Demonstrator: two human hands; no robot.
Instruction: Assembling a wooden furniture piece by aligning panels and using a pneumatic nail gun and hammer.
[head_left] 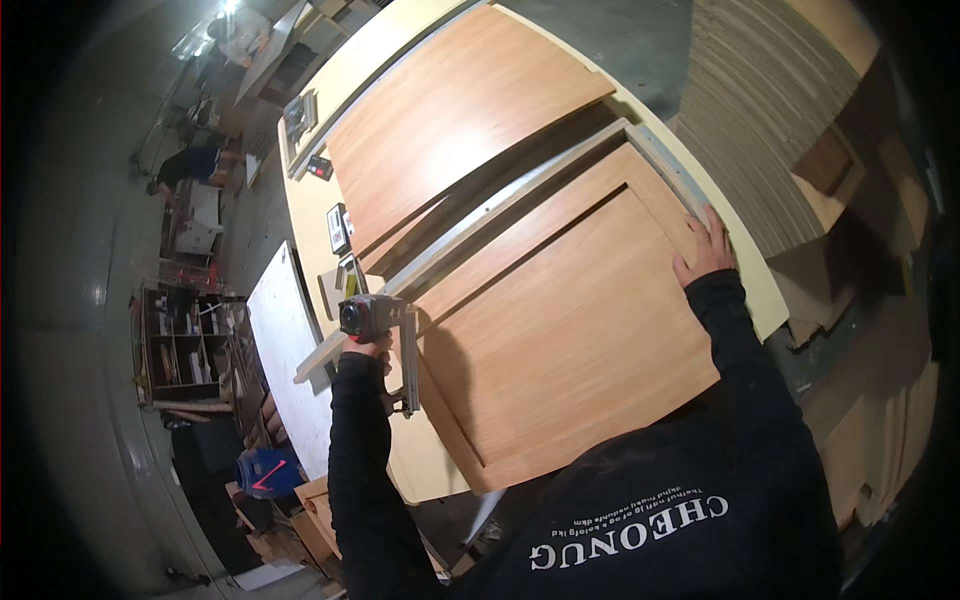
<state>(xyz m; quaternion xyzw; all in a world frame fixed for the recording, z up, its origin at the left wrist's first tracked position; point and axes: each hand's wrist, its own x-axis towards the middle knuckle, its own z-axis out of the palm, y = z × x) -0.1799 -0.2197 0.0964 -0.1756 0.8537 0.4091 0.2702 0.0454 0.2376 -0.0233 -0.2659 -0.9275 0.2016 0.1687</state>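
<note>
A person in a black long-sleeved top leans over a long cream-topped bench in a dim workshop, both arms reaching out across sheets of reddish-brown wood-veneer board. The left hand is clenched around a compact grey power tool with a red-trimmed body and dark round end, held at the near left edge of the large veneer panel that lies flat on the bench directly before the worker. A long pale metal straightedge rail runs diagonally across the work, from beside the tool up toward the far right corner, where it meets a shorter metal bar at an angle. The right hand lies flat, fingers spread and released, pressing on the panel's far right corner just beside that shorter bar; it grasps nothing. A second veneer sheet lies beyond the rail, farther up the bench. Small dark gadgets sit along the bench's left margin. A white board leans beside the bench at left, with a dark open shelving unit and a blue drum on the floor beyond. Another person bends over in the distance. Stacked boards rise at right.
</note>
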